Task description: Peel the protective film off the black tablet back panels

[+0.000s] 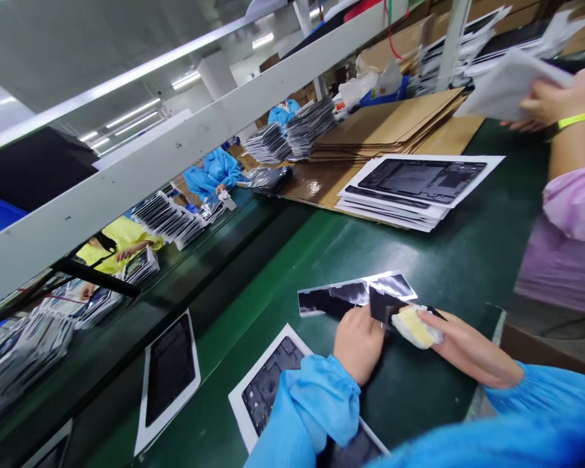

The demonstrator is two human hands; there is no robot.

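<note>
My left hand (359, 343), in a blue sleeve, is closed on the left edge of a small black piece (383, 305). Pinched in my right hand (470, 351) is a white and yellow pad (416, 327), held against the right side of that black piece. Just behind my left hand, a clear-edged sheet with dark strips (390, 285) lies on the green table (277, 279). A black tablet frame on white paper (273, 377) lies partly under my left sleeve.
A stack of white sheets with black frames (414, 185) sits by brown cardboard (385, 127). Another framed panel (170, 370) lies at left. At right, a person's hands (560, 97) hold white paper. People in blue and yellow work across the line beside stacks (168, 218).
</note>
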